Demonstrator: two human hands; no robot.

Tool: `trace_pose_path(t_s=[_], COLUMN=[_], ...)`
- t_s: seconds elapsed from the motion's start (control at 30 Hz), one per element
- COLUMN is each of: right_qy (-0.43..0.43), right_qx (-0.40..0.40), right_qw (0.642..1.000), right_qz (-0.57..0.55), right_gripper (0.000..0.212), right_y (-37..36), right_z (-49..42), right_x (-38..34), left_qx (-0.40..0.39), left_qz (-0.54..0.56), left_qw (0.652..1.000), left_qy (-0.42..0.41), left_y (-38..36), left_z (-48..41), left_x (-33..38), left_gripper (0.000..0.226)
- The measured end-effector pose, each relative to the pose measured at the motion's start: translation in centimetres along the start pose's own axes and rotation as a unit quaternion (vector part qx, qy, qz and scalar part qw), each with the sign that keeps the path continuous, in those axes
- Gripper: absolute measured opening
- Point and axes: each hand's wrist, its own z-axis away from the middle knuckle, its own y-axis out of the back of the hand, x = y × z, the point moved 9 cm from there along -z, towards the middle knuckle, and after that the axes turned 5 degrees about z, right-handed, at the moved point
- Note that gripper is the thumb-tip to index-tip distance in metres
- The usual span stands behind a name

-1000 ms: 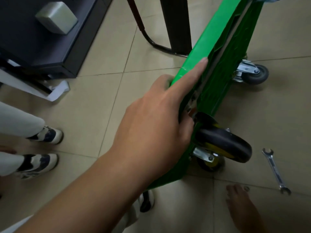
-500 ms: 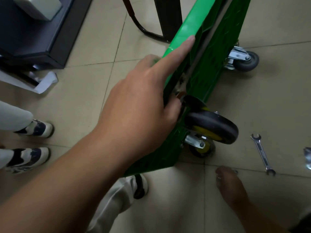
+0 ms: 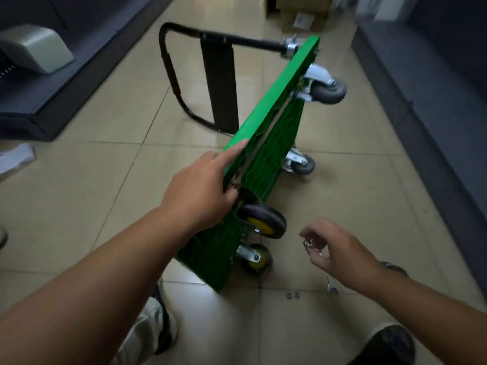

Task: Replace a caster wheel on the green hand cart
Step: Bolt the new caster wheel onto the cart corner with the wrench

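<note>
Standing on its side on the tile floor [image 3: 105, 180], green cart [image 3: 274, 133] is gripped at its top edge by L hand [image 3: 200, 196], index straight along the rim, rest curled over it. R hand [image 3: 340, 248] pinches small shiny metal bits [image 3: 309, 245] near the black-yellow wheel [image 3: 263, 219]; 2 nuts [image 3: 292, 295] lie on floor nearby

You've got one green hand cart [image 3: 261, 119] with one black handle [image 3: 226, 39] and four caster wheels on it: two grey wheels [image 3: 329, 94], two black wheels with yellow hubs [image 3: 263, 219]. On the floor tiles, two small round metal pieces [image 3: 292, 295] side by side and one wrench [image 3: 332, 287], partly hidden by your arm. Two hands in view, left hand [image 3: 200, 196] and right hand [image 3: 340, 248]; the shiny bits [image 3: 311, 245] pinched in the right one are too blurred to count.
</note>
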Motion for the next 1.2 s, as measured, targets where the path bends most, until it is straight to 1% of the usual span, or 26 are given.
trace_pose_path(t_s=[0.1, 0.17, 0.23, 0.33, 0.4, 0.47, 0.6, 0.7, 0.83, 1.0, 1.2], right_qy=[0.045, 0.052, 0.040, 0.005, -0.019, -0.029, -0.050, -0.084, -0.113, -0.103, -0.105], right_qx=[0.045, 0.085, 0.119, 0.150, 0.145, 0.132, 0.118, 0.115, 0.109, 0.083, 0.093], right_qw=[0.998, 0.994, 0.985, 0.962, 0.948, 0.942, 0.937, 0.934, 0.920, 0.910, 0.899], right_qz=[-0.015, -0.049, -0.114, -0.229, -0.282, -0.309, -0.325, -0.327, -0.360, -0.392, -0.416], right_gripper=[0.036, 0.036, 0.035, 0.031, 0.028, 0.026, 0.021, 0.022, 0.022, 0.024, 0.024], right_y=[6.2, 9.2, 10.7, 10.1, 8.9, 7.5, 5.0, 3.7, 2.7, 1.7, 1.5], right_z=[0.1, 0.1, -0.3, -2.0, -3.9, -5.8, -8.6, -9.8, -10.8, -10.7, -10.6], right_x=[-4.6, -7.0, -8.7, -9.5, -9.6, -9.9, -9.5, -8.3, -7.6, -8.4, -8.6], left_qx=[-0.004, -0.011, -0.014, -0.019, -0.018, -0.020, -0.006, -0.005, -0.009, -0.001, 0.009], left_qz=[0.000, 0.002, 0.012, 0.035, 0.050, 0.070, 0.100, 0.095, 0.109, 0.098, 0.074], left_qw=[1.000, 1.000, 1.000, 0.999, 0.998, 0.996, 0.993, 0.994, 0.993, 0.994, 0.996], left_qy=[0.005, 0.008, 0.019, 0.030, 0.036, 0.048, 0.057, 0.051, 0.052, 0.056, 0.055], left_y=[-0.1, -0.1, 0.1, 0.3, 0.6, 0.8, 0.7, 0.3, 0.4, 0.5, 0.4], left_z=[0.1, -0.1, -0.5, -1.3, -1.3, -1.2, -0.9, -1.0, -0.9, -0.9, -1.0], left_x=[-0.2, -0.2, -0.3, -0.7, -1.0, -1.4, -1.4, -1.2, -1.3, -1.3, -1.6], left_gripper=[0.088, 0.088, 0.088, 0.088, 0.088, 0.088, 0.089, 0.091, 0.090, 0.092, 0.091])
